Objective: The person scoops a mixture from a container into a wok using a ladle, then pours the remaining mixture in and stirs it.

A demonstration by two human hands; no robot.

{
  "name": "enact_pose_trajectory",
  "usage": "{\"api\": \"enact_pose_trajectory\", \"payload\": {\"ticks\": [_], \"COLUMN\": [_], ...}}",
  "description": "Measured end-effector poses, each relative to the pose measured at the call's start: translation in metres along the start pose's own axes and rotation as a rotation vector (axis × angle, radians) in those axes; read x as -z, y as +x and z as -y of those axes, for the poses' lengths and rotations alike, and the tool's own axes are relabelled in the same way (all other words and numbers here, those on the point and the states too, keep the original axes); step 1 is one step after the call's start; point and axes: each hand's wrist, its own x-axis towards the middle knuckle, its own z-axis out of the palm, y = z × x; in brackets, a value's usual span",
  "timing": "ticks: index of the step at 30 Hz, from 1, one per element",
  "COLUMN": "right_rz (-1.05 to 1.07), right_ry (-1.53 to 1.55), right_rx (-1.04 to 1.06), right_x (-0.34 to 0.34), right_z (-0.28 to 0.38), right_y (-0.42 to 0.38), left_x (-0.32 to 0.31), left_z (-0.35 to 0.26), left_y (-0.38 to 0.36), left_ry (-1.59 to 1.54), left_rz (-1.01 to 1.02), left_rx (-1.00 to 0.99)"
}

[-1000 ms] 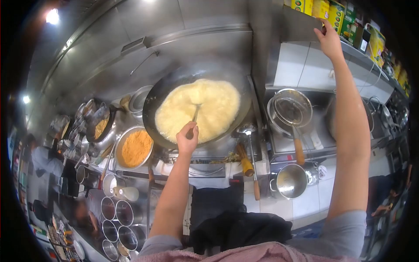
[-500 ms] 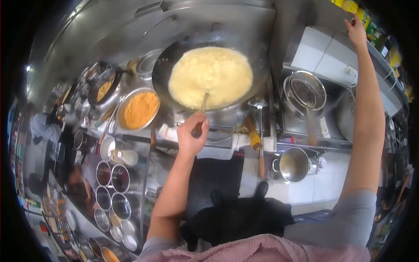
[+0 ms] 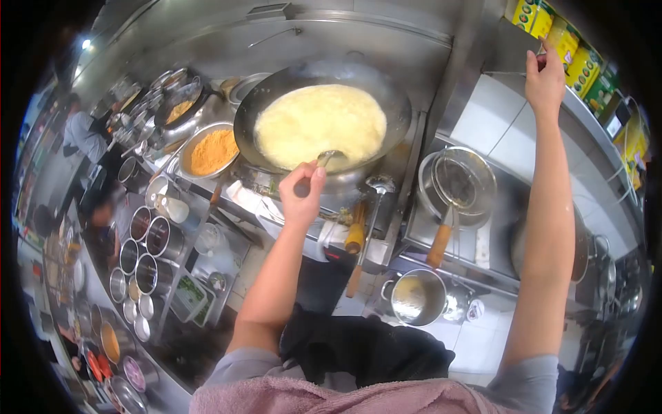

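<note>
My left hand (image 3: 301,195) is wrapped round the wooden handle of a ladle (image 3: 334,156). The ladle's bowl is at the near side of a large dark wok (image 3: 398,131), close to the frothy pale yellow liquid (image 3: 321,124) inside. At the upper right, my right hand (image 3: 545,81) is raised at the end of a stretched arm, near yellow packages (image 3: 563,43) on a shelf. Its thumb and forefinger stand apart, with the other fingers partly curled. A small dark patch shows between them, too small to identify.
Left of the wok sits a bowl of orange crumbs (image 3: 212,151). A strainer (image 3: 460,181) rests over a pot at right, above a lower metal pot (image 3: 418,297). Several steel containers (image 3: 153,273) stand at left. Another person (image 3: 87,134) is at far left.
My view has shifted and turned. The ladle's bowl now shows at the wok's near side, where before only its handle entered the liquid. My right hand remains raised by the packages.
</note>
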Motion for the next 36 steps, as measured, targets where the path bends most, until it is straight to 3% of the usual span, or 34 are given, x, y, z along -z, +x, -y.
{"api": "enact_pose_trajectory", "payload": {"ticks": [6, 16, 24, 26, 31, 36], "right_rz": [-0.013, -0.114, -0.198, -0.221, -0.226, -0.220], "right_ry": [0.058, 0.031, -0.062, -0.120, -0.205, -0.230], "right_rx": [-0.011, 0.033, 0.056, 0.071, 0.062, 0.067], "right_x": [0.002, -0.004, -0.011, -0.016, -0.020, -0.017], "right_z": [0.004, 0.011, 0.012, 0.004, -0.002, 0.000], "right_y": [-0.005, -0.012, -0.010, -0.010, -0.010, -0.009], "left_x": [-0.063, -0.107, -0.113, -0.108, -0.079, -0.051], "left_z": [0.044, 0.107, 0.177, 0.198, 0.223, 0.209], "left_y": [0.017, 0.113, 0.163, 0.169, 0.176, 0.166], "left_ry": [0.188, 0.314, 0.322, 0.468, 0.420, 0.420], "left_rz": [-0.020, 0.034, 0.034, 0.059, 0.049, 0.011], "left_rx": [-0.057, 0.144, 0.062, -0.153, -0.056, -0.042]}}
